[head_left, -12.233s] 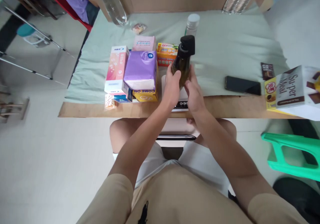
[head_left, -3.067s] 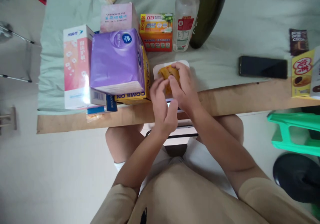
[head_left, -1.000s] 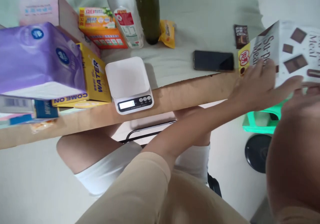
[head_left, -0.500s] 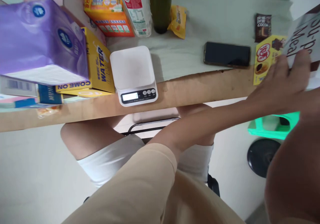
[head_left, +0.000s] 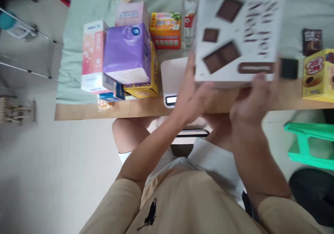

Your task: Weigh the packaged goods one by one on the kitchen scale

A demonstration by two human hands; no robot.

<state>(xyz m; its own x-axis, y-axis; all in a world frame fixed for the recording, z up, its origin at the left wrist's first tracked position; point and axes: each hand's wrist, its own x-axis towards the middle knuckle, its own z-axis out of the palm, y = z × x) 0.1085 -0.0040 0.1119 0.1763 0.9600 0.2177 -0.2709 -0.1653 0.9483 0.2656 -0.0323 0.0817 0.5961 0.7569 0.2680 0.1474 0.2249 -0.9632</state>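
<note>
1. Left hand (head_left: 191, 96): fingers spread against the lower left corner of a large flat white cardboard box printed with brown chocolate squares (head_left: 238, 35), gripping it from the left.
2. Right hand (head_left: 250, 100): fingers curled up over the lower right edge of the same box, grasping it. The picture is motion-blurred, so the exact finger placement cannot be read.
3. Box position: lifted clear of the surface (head_left: 109, 110), broad face toward the camera, held above the centre of the surface and just right of a small white digital kitchen scale (head_left: 171, 79), partly covering it.
4. Left of the scale: a yellow carton marked "COME ON" (head_left: 146, 89), a purple soft pack of tissues (head_left: 126, 53) lying on top of it, and a tall pink-and-white carton (head_left: 91, 58) beside those.
5. Behind them: a pale pink box (head_left: 130, 13), an orange-and-yellow box (head_left: 165, 30), and a clear plastic bottle with a red label (head_left: 188, 22), half hidden by the held box.
6. Far right: a yellow snack box (head_left: 317, 75) and a small dark brown wrapper (head_left: 311, 41), both lying on the pale green cloth (head_left: 75, 53).
</note>
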